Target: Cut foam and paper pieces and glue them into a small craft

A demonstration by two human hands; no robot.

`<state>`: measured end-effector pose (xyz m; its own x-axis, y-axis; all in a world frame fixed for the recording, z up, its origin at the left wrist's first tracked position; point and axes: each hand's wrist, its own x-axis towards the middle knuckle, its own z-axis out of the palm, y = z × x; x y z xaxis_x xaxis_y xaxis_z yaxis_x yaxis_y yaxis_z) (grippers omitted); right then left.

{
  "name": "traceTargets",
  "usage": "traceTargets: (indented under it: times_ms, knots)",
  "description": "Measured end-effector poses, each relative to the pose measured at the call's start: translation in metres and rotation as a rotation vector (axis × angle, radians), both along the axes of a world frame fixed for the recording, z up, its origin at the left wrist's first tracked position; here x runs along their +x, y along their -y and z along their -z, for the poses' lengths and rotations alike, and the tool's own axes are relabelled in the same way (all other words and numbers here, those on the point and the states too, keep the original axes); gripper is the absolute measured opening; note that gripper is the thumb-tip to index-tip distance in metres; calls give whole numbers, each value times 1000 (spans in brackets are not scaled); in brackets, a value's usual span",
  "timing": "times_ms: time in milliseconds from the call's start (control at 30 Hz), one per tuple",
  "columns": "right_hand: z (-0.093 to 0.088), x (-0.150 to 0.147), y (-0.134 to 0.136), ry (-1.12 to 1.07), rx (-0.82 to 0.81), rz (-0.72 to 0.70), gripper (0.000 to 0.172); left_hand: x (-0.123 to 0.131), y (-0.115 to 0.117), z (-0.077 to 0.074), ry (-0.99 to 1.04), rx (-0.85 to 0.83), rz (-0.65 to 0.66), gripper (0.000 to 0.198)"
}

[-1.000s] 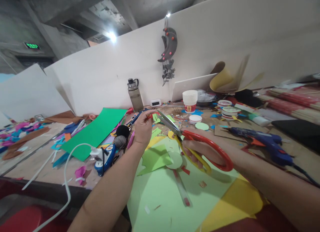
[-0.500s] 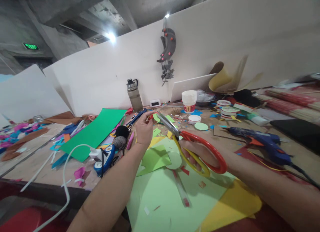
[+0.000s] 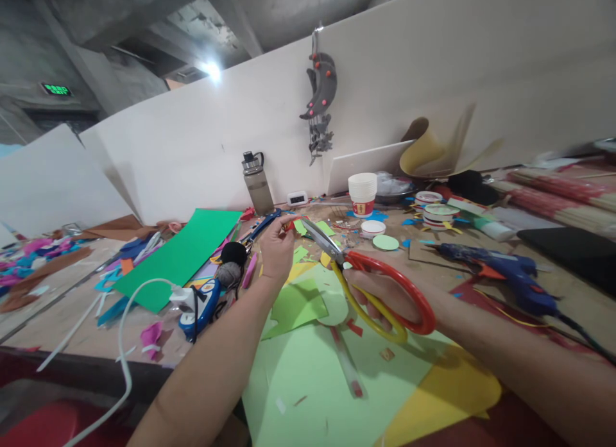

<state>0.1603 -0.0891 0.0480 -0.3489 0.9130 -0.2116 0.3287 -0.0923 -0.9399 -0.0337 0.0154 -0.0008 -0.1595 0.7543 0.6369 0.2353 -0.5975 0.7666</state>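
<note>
My right hand (image 3: 380, 292) is closed around the handles of large scissors (image 3: 389, 280), one loop red and the other yellow. Their blades point up and left, with the tips close to the fingers of my left hand (image 3: 278, 245). A small red piece of paper (image 3: 290, 225) is pinched in my left fingertips. Below both hands lie light green sheets (image 3: 308, 376), a brighter green paper piece (image 3: 299, 306) and a yellow sheet (image 3: 437, 396). A pen with a red end (image 3: 347, 363) rests on the light green sheet, beside red scraps (image 3: 355, 328).
A blue glue gun (image 3: 500, 267) lies at the right. Paper cups (image 3: 362, 193) and a water bottle (image 3: 257, 187) stand toward the back. At the left are a large green sheet (image 3: 178, 258) and a blue power strip (image 3: 199, 309) with a white cable (image 3: 126, 363).
The scissors' handle loops look slightly further apart. Both hands stay in nearly the same place, and the whole view has shifted a little.
</note>
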Motion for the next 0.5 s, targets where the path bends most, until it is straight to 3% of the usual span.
traceTargets:
  times_ms: [500]
  knots:
    - [19,8,-16,126,155,-82,23,-1,-2,1,-36,31,-9,18]
